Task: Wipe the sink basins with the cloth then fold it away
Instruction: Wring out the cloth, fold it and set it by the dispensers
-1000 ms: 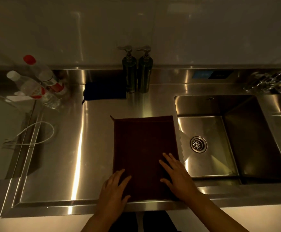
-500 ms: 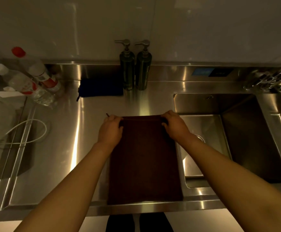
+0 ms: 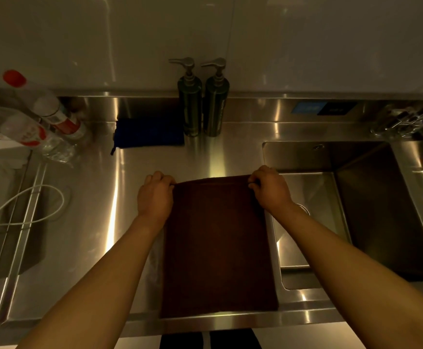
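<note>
A view looked down from head height onto a dim stainless steel desk with a sink basin set into its right side. A dark brown cloth lay flat on the desk just left of the basin, its right edge running along the basin's rim and its near edge reaching the front lip of the desk. Two bare forearms reached forward over it. The left hand gripped the cloth's far left corner, its fingers curled and pinching the edge. The right hand gripped the far right corner in the same manner, fingers curled around the hem. The far edge was stretched taut between the two hands.

At the back of the desk, against the wall, stood two dark pump dispensers side by side. To their left lay a folded blue cloth. Further left, several clear plastic bottles with red and white caps leaned together. A white cable looped on the far left. A tap sat at the far right behind the basin.
</note>
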Motion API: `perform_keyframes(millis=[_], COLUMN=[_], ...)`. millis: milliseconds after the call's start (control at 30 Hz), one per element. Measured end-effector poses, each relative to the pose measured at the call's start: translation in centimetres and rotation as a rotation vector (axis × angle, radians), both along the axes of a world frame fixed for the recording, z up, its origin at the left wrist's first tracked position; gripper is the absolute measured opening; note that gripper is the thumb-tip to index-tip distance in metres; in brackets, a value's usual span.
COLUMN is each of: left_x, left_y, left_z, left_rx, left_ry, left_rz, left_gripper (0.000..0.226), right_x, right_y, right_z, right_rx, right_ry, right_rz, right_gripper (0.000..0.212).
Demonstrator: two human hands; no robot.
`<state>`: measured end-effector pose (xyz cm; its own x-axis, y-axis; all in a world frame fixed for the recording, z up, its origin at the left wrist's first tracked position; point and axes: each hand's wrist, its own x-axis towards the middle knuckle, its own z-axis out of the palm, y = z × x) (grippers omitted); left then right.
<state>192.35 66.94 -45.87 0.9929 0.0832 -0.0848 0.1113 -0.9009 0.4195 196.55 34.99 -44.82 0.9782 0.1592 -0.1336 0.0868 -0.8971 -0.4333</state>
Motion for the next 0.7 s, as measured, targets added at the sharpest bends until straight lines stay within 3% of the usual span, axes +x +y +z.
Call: perform_keyframes(millis=[133,367,600,700], left_x=[0.3,1.0,2.3,1.7], left_y=[0.1,0.7,0.5,0.5], left_z=[0.4,0.3,-0.3,-0.3], left_rx=[-0.010,-0.001,-0.040,-0.055], left_ry=[-0.091,-0.092,-0.023,-0.023], left_rz=[0.064,0.112,0.062,0.047], left_gripper=[0.018,0.019,0.018,0.022], right_x=[0.9,2.8,3.7,2.9], right_y=[-0.1,0.6,0.2,0.1], right_z=[0.2,-0.2,-1.5,-1.3], right_rx=[0.120,0.204,0.098,0.005], right_ry=[0.119,0.106,0.159,0.050], right_rz=[-0.086,-0.126,-0.164,-0.126], right_gripper=[0.008,0.010,0.010,0.011])
